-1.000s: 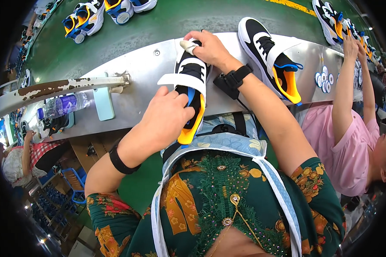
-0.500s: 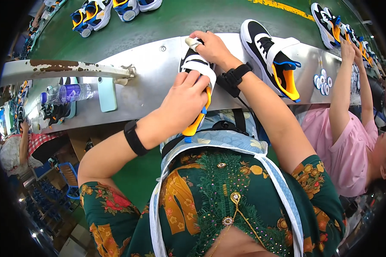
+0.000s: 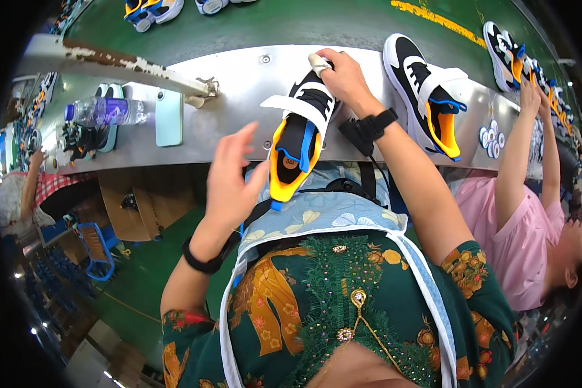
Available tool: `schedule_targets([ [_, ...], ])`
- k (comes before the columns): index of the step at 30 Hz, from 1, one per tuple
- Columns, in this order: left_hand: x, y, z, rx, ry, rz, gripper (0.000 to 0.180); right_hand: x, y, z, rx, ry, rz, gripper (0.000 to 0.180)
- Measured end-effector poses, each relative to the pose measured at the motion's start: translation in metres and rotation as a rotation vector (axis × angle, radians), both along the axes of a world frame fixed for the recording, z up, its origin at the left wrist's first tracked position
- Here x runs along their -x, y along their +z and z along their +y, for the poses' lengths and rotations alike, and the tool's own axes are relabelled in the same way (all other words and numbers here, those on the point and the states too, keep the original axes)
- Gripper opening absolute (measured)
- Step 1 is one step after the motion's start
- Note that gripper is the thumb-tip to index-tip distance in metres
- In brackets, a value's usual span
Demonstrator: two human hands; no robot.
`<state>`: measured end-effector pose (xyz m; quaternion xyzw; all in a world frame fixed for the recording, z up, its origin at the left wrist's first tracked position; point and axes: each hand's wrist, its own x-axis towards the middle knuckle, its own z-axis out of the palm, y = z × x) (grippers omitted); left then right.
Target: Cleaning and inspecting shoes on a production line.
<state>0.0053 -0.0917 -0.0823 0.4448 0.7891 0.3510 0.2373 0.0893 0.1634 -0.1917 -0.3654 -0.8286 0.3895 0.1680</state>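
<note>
A black, white and yellow sneaker (image 3: 297, 139) with a white strap lies on the grey metal bench (image 3: 239, 84), heel hanging over the near edge. My right hand (image 3: 341, 79) grips its toe end, a taped finger on top. My left hand (image 3: 231, 178) hovers to the left of the shoe's heel, fingers spread, holding nothing. A second matching sneaker (image 3: 430, 94) lies on the bench to the right.
A pale green phone (image 3: 169, 117) and a plastic water bottle (image 3: 103, 112) rest on the bench at left. A rusty white bar (image 3: 119, 58) crosses above them. Other sneakers (image 3: 152, 8) ride a green belt behind. A person in pink (image 3: 520, 213) works at right.
My left hand has come off the sneaker and pulled back toward me, fingers now spread. The shoe's yellow heel opening is uncovered. My right hand stays on the toe.
</note>
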Motion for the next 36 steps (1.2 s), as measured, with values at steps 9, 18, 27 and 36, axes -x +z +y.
schedule_targets([
  [9,-0.009,-0.028,0.03,-0.262,-0.135,0.373,0.025,-0.017,-0.003,-0.013,0.015,-0.107,0.071,0.029],
  [18,-0.012,0.003,-0.001,-0.18,0.082,0.064,0.018,-0.053,-0.003,-0.002,-0.183,-0.059,0.036,0.026],
  [27,-0.016,0.008,-0.009,-0.068,0.141,-0.046,0.021,-0.054,0.078,-0.026,-0.235,0.801,0.027,0.075],
  [36,0.008,-0.006,0.026,-0.324,0.235,-0.391,0.033,-0.026,0.066,-0.054,-0.7,0.314,0.169,0.072],
])
